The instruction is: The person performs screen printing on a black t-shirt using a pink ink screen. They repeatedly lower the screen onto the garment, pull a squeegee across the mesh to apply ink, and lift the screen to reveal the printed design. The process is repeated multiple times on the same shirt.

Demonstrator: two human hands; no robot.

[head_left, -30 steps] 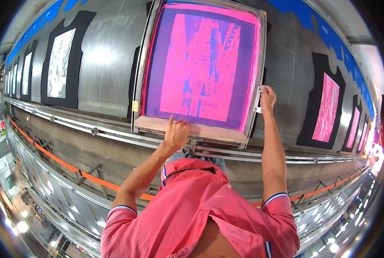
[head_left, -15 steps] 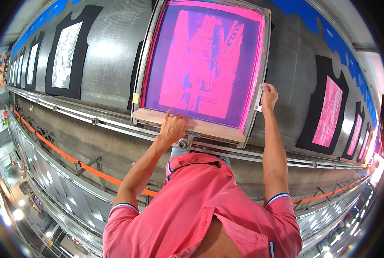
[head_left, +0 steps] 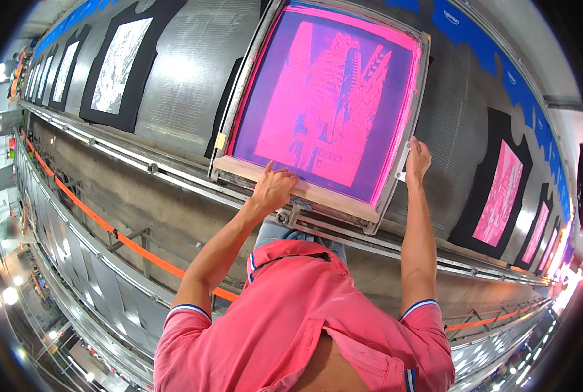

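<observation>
A screen-printing frame with a metal rim lies tilted over a black T-shirt, whose left edge shows beside it. Its purple mesh carries a bright pink image and pink ink around the border. Across the frame's near end runs a pale wooden squeegee bar. My left hand is on this bar, fingers curled over its top. On the frame's right side, my right hand has its fingers closed around a small light metal handle; the fingertips are partly hidden.
Black T-shirts with white prints lie to the left on the long grey printing table; others with pink prints lie to the right. A metal rail follows the near edge. Below runs an orange strip.
My view has shifted and tilted slightly, so the table and frame appear farther right. Both hands keep their places on the bar and the handle.
</observation>
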